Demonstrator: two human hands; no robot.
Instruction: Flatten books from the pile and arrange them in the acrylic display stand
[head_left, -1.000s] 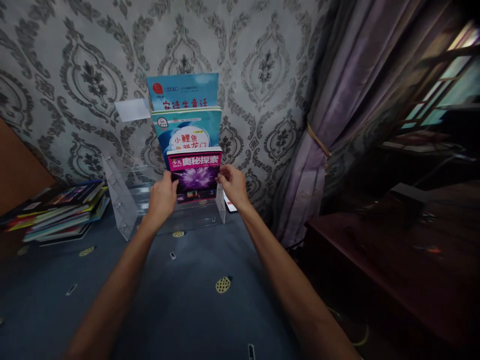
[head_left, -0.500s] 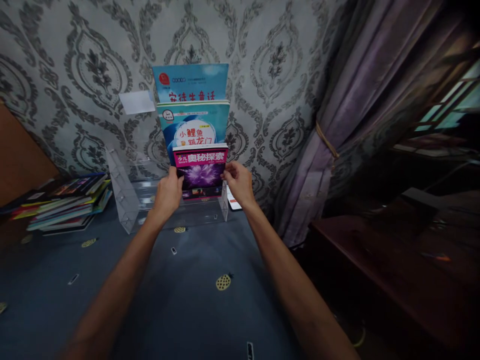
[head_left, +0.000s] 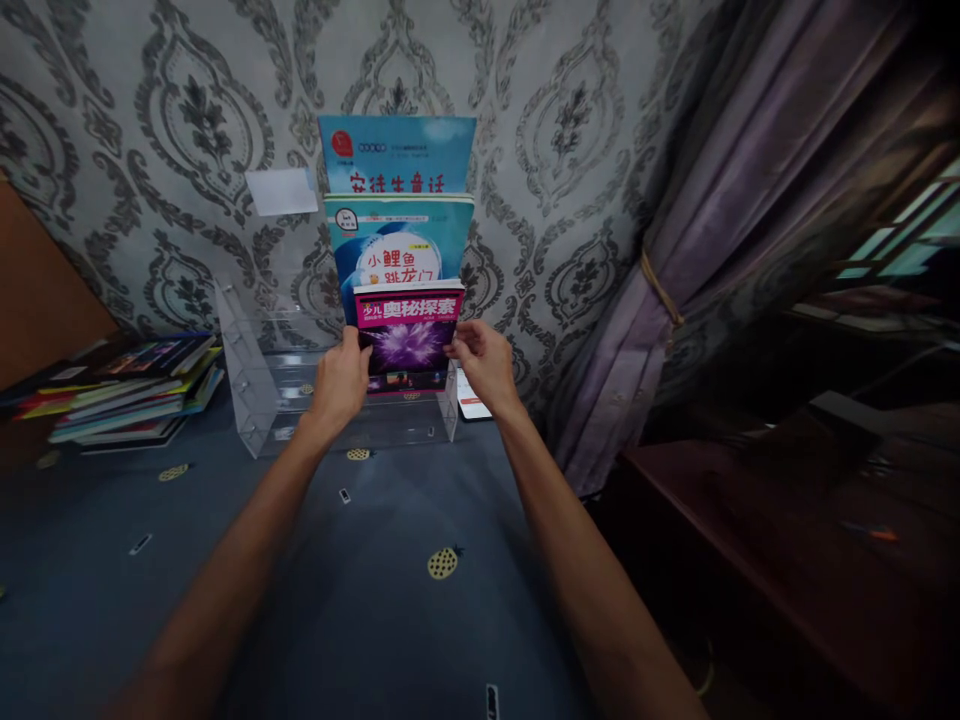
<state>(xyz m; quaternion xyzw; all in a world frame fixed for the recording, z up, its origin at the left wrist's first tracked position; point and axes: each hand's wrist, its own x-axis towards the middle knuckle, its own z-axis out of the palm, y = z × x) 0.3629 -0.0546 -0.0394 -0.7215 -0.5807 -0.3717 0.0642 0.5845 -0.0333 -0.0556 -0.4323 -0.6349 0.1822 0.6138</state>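
Observation:
Between both hands is a purple and black book (head_left: 409,345) with a pink title band, upright in a lower tier of a clear acrylic display rack (head_left: 251,400). My left hand (head_left: 341,378) is closed on the book's left edge. At the right edge, my right hand (head_left: 486,362) pinches the cover between thumb and fingers. Behind it stands a teal book (head_left: 442,245) with a white circle on its cover. Higher at the back, a blue book (head_left: 397,150) is partly covered by the teal one.
Left of the rack lies an untidy stack of books (head_left: 142,390). A phone (head_left: 472,398) with a lit screen rests behind the right hand. A white card (head_left: 282,191) is at the rack's upper left. A tied purple curtain (head_left: 637,330) and a dark red table (head_left: 720,520) are at right.
The view has shifted slightly, so the books appear a little further right. Both hands stay on the purple book's edges, and the book looks almost unmoved in the rack.

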